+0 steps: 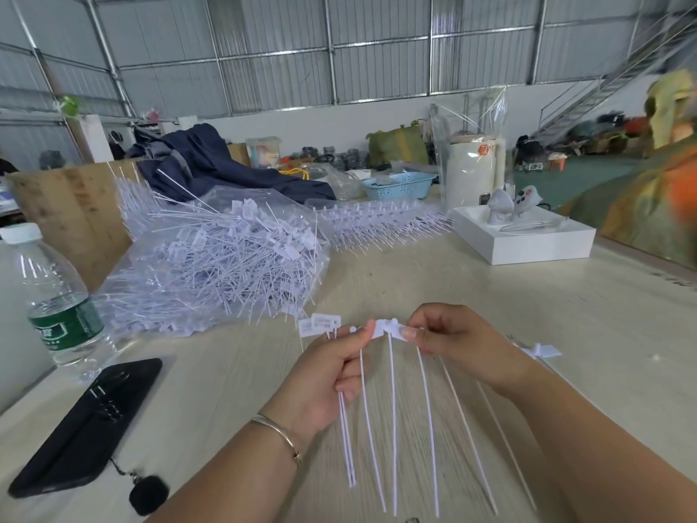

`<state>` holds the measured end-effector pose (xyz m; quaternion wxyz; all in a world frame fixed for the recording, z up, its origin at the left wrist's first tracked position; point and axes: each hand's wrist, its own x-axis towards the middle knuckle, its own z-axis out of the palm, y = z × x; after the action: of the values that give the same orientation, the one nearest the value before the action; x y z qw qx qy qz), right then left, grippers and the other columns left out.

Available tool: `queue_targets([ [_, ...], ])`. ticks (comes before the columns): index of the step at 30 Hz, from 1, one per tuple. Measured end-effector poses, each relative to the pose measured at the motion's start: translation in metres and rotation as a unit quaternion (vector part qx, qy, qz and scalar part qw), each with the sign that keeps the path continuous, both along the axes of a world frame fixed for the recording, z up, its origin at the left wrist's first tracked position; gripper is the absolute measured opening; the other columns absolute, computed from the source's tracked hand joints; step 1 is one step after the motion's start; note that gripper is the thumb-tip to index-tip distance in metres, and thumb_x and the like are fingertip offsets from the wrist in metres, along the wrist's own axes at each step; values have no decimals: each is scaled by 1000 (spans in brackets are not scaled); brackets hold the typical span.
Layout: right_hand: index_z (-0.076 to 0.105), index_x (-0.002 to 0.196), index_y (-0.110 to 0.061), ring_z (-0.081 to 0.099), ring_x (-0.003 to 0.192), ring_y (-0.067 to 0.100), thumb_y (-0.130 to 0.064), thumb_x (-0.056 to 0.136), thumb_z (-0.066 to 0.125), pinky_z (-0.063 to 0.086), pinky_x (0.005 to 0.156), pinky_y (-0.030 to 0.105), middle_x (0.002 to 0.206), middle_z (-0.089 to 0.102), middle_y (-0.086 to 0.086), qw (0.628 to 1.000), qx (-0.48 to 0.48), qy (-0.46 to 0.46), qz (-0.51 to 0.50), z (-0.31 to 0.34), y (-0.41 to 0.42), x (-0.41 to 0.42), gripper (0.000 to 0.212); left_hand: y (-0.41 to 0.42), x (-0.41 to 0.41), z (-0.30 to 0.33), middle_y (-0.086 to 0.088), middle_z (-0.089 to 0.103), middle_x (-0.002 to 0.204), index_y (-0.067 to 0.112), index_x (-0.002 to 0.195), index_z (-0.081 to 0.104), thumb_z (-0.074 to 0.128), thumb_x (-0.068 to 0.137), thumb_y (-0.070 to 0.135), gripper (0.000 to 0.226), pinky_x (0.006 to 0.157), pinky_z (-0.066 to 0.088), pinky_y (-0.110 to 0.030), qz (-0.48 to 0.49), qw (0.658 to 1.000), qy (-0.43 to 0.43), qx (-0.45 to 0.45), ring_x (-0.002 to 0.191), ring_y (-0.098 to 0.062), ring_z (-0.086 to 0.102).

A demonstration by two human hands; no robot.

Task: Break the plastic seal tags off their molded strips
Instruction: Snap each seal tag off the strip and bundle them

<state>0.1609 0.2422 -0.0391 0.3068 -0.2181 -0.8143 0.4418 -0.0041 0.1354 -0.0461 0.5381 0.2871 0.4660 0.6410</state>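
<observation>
Our left hand (332, 366) and right hand (449, 334) pinch the strip (388, 328) between them, bare table (565, 303) at three o'clock.

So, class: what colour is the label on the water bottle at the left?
Green, with white print, on the water bottle; the head view shows it best.

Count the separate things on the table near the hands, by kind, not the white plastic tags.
Water bottle: 1
Black phone: 1
Small black microphone: 1
White box: 1
Blue basket: 1
Total: 5
</observation>
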Motion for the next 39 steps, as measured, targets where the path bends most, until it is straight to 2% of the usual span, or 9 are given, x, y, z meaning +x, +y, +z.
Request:
queue_targets([
  [5, 62, 72, -10, 44, 61, 8, -48, 80, 64, 35, 59, 11, 63, 51, 0, 998, -63, 4, 27, -2, -5, -1, 39, -2, 3, 1, 9, 14, 58, 23, 57, 52, 71, 77, 21, 28, 30, 13, -14, -33, 997, -65, 15, 38, -1, 14],
  [9, 61, 67, -9, 44, 61, 8, -56, 78, 67, 35, 58, 11, 61, 50, 2, 995, -94, 6, 38, -4, -5, -2, 49, -3, 7, 3, 10, 17, 56, 23, 57, 55, 72, 80, 23, 28, 31, 13, -14, -75, 994, -83, 19, 37, -1, 18],
  [13, 60, 66, -8, 42, 59, 9, -49, 77, 67, 35, 63, 17, 64, 47, 6, 990, -125, 44, 57, -4, -8, -6, 43, -5, 9, 5, 10, 28, 52, 20, 64, 60, 71, 80, 42, 29, 31, 16, -13, -160, 985, -70, -5, 36, -1, 23],
  [16, 56, 70, 1, 44, 66, 15, -46, 79, 65, 34, 69, 28, 66, 47, 8, 990, -120, 45, 58, -8, -11, -10, 49, -4, 13, -1, 8, 29, 54, 15, 78, 68, 74, 69, 61, 47, 29, 20, -13, -197, 978, -32, -57, 36, -1, 23],
  [20, 59, 62, -15, 44, 68, 17, -51, 82, 65, 34, 72, 32, 65, 49, 7, 994, -89, 29, 47, -7, -15, -11, 41, -2, 11, -4, 9, 28, 55, 21, 68, 67, 79, 55, 70, 51, 30, 21, -12, -220, 972, -9, -80, 37, -1, 22],
  [26, 60, 70, 3, 35, 66, 21, -43, 75, 69, 30, 66, 31, 67, 46, 15, 992, -98, 79, 19, -5, -17, -13, 47, 1, 11, -7, 10, 32, 53, 22, 61, 68, 72, 61, 72, 51, 35, 15, -14, -187, 980, 10, -64, 39, -2, 22],
  [32, 54, 66, 5, 29, 59, 14, -44, 64, 80, 25, 54, 18, 62, 31, 7, 983, -97, 150, -52, -2, -9, -8, 55, 1, -1, -2, 5, 37, 62, 18, 71, 56, 76, 75, 34, 26, 31, 15, -15, -71, 996, -47, 10, 37, -2, 21],
  [35, 60, 67, 3, 33, 57, 11, -27, 74, 80, 27, 53, 18, 61, 38, 6, 987, -45, 140, -64, -5, -7, -8, 36, 1, -6, -1, 3, 35, 67, 19, 69, 50, 77, 72, 26, 28, 32, 12, -16, -16, 999, -8, 34, 39, -3, 18],
  [39, 76, 79, -8, 51, 61, 4, -19, 81, 77, 37, 60, 14, 69, 65, 9, 991, -5, 107, -80, -8, -7, -8, 11, -1, -5, -1, 0, 46, 66, 18, 67, 57, 76, 71, 38, 28, 35, 13, -18, 23, 994, 106, 4, 39, -5, 25],
])
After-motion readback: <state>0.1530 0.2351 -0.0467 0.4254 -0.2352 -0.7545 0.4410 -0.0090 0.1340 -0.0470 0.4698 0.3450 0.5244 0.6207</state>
